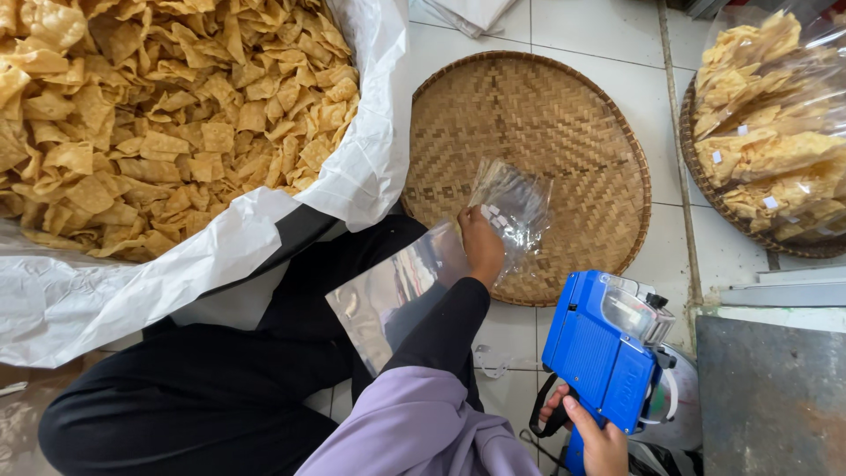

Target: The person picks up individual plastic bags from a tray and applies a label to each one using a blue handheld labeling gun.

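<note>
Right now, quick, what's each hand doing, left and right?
Left hand: closed, gripping a bunch of clear plastic bags over the woven tray.
Right hand: closed around the handle of the blue label gun.

Left hand (481,249) reaching forward, fingers closed, right hand (599,441) gripping, low

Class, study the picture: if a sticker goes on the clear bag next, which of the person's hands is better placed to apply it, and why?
Probably the right hand: it already grips the blue label gun, beside the flat basket. The left hand is busy holding the clear bag over that basket.
</note>
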